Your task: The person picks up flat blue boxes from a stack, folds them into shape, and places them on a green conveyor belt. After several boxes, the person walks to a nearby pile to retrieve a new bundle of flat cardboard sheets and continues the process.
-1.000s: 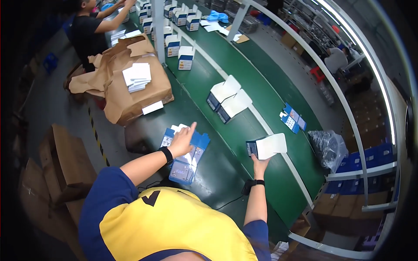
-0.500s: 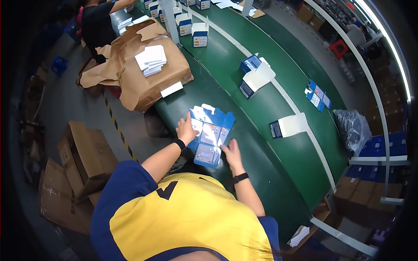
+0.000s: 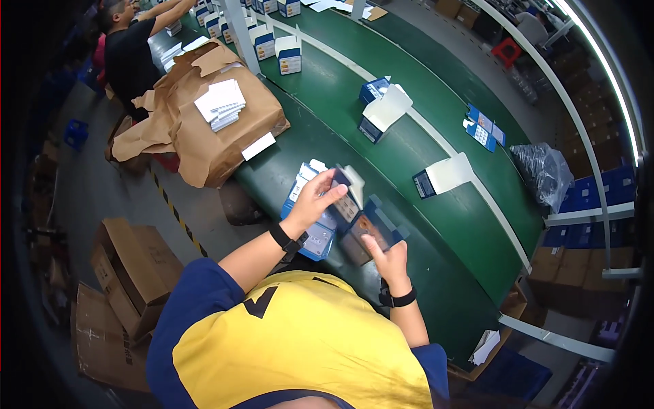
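A blue printed carton blank (image 3: pixel 368 230), partly unfolded and blurred by motion, is held over the green table in front of me. My left hand (image 3: pixel 316 199) pinches its upper left part between thumb and fingers. At its lower right edge, my right hand (image 3: pixel 391 262) grips it with the thumb on top. Flat blue carton blanks (image 3: pixel 317 244) lie on the table just left of the held one, partly covered by my left hand and wrist. How many lie there I cannot tell.
A brown paper-wrapped bundle (image 3: pixel 184 146) bearing white cards (image 3: pixel 221 102) stands at the left. Open cartons (image 3: pixel 443 176) and a flat blank (image 3: pixel 485 128) sit on the green belt (image 3: pixel 381 61). A person (image 3: pixel 129 61) works at far left. A metal post (image 3: pixel 240 37) rises nearby.
Both hands were at a blank lying flat on the table. Now a carton blank is lifted between them and moved right, leaving flat blanks on the table. The view has shifted slightly.
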Available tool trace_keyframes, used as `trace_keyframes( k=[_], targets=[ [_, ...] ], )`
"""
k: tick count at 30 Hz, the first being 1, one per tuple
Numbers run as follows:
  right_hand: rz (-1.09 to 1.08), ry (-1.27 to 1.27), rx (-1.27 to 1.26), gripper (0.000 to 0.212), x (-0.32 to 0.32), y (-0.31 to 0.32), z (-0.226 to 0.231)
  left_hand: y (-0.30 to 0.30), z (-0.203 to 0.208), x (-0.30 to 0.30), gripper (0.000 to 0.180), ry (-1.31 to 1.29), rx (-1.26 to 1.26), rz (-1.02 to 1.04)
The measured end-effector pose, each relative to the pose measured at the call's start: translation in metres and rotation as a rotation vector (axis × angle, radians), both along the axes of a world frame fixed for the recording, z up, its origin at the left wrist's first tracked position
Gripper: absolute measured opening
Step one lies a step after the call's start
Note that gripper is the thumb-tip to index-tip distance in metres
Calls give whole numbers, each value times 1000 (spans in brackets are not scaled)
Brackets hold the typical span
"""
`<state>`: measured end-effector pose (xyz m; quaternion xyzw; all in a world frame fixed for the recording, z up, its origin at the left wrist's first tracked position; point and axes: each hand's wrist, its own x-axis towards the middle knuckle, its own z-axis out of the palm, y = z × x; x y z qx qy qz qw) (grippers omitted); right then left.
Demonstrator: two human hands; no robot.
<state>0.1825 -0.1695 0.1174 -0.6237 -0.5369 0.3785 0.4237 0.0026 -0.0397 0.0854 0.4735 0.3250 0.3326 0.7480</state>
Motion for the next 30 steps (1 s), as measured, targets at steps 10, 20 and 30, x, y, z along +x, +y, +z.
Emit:
trace_keyframes(
  k=[10, 20, 30],
  targets=[
    [-329, 367, 237, 114, -22, -17, 33, -12, 66, 47, 77, -258, 8, -252],
    [-487, 367, 305, 140, 22, -21, 45, -62, 62, 49, 88, -22, 297, -816],
    [-83, 415, 382, 116, 28, -35, 74, -15, 70, 62, 102, 45, 1205, -263]
  ],
)
